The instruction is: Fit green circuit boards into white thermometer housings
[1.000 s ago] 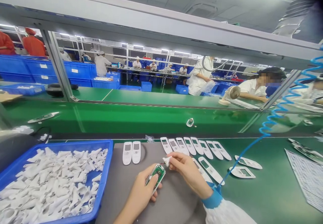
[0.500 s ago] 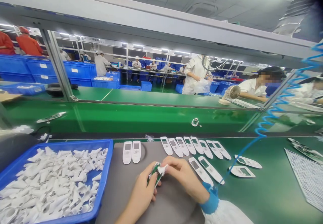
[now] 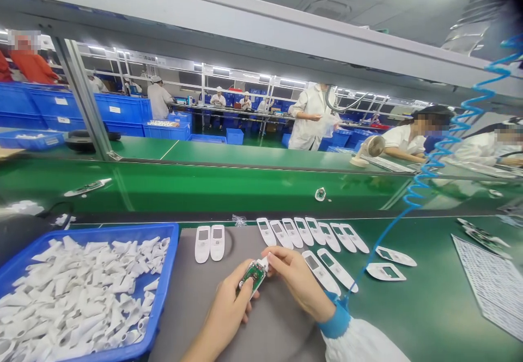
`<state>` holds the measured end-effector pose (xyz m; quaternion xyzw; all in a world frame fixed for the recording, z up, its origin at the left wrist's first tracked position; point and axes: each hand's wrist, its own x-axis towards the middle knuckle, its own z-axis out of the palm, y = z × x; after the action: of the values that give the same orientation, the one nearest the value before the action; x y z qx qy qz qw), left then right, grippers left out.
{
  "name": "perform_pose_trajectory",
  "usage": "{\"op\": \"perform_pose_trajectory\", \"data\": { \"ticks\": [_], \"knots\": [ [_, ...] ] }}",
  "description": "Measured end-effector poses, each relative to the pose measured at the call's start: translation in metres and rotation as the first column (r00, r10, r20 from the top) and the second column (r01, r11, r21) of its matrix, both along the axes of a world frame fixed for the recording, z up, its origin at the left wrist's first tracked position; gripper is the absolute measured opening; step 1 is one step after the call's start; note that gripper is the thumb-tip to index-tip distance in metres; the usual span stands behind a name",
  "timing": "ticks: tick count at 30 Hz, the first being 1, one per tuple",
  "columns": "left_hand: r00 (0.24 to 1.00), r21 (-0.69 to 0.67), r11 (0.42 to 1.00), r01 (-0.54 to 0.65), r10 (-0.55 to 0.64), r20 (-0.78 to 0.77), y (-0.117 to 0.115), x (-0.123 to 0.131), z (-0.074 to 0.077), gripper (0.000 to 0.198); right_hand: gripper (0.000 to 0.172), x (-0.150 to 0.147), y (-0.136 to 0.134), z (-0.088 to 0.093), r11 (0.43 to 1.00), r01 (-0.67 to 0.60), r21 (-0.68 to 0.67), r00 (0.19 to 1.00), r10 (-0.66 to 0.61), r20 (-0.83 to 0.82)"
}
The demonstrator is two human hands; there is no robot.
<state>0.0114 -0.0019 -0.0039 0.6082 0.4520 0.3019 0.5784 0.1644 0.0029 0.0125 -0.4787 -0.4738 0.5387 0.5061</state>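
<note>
My left hand (image 3: 226,307) grips a green circuit board (image 3: 254,276) with small components on it. My right hand (image 3: 296,281) pinches a small white plastic tip (image 3: 264,264) between thumb and fingers, holding it against the board's upper end. Both hands hover over a grey work mat (image 3: 204,318). Above my right hand, white plastic casing halves (image 3: 310,232) lie in a row on the mat and the green belt. Two of them (image 3: 321,272) lie close to my right fingers.
A blue tray (image 3: 163,275) heaped with white plastic tips stands to the left. A blue coiled air hose (image 3: 445,155) runs up on the right, beside a printed sheet (image 3: 490,280). Beyond a glass partition (image 3: 245,182), co-workers and blue crates fill the floor.
The white tip has moved from just off the board's end to against it. The whole view has shifted slightly up and left.
</note>
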Motion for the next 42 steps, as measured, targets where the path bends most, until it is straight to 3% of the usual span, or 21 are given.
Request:
{"op": "perform_pose_trajectory", "data": {
  "ticks": [5, 18, 20, 25, 33, 38, 42],
  "knots": [
    [0.996, -0.024, 0.998, 0.051, -0.049, 0.075, 0.001, -0.003, 0.002, 0.044, 0.024, 0.0, 0.001, -0.002, 0.995, -0.085, -0.058, 0.981, 0.073, -0.181],
    [0.97, -0.149, 0.978, 0.146, -0.112, 0.215, -0.004, -0.005, 0.009, 0.029, 0.021, -0.007, -0.005, -0.003, 0.992, -0.1, -0.083, 0.947, 0.069, -0.315],
    [0.973, -0.148, 0.978, 0.147, -0.117, 0.198, -0.004, -0.005, 0.009, 0.028, 0.02, -0.008, -0.006, -0.001, 0.993, -0.097, -0.069, 0.956, 0.074, -0.284],
    [0.991, -0.017, 0.994, 0.111, -0.109, 0.074, -0.006, -0.004, 0.006, 0.031, 0.014, -0.009, -0.007, 0.004, 0.999, 0.024, 0.048, 1.0, -0.024, -0.002],
    [0.996, 0.187, 0.98, 0.063, -0.051, -0.069, -0.006, -0.008, 0.008, 0.028, 0.019, -0.005, -0.006, 0.005, 0.975, -0.218, -0.04, 0.976, 0.218, -0.017],
    [0.994, 0.203, 0.976, 0.077, -0.059, -0.096, -0.008, -0.008, 0.011, 0.026, 0.016, -0.005, -0.008, 0.008, 0.984, -0.178, 0.029, 0.972, 0.171, 0.16],
    [0.994, 0.161, 0.985, 0.069, -0.055, -0.093, -0.005, -0.007, 0.011, 0.025, 0.017, -0.008, -0.007, 0.004, 0.985, -0.168, 0.047, 0.978, 0.16, 0.136]
  ]
}}
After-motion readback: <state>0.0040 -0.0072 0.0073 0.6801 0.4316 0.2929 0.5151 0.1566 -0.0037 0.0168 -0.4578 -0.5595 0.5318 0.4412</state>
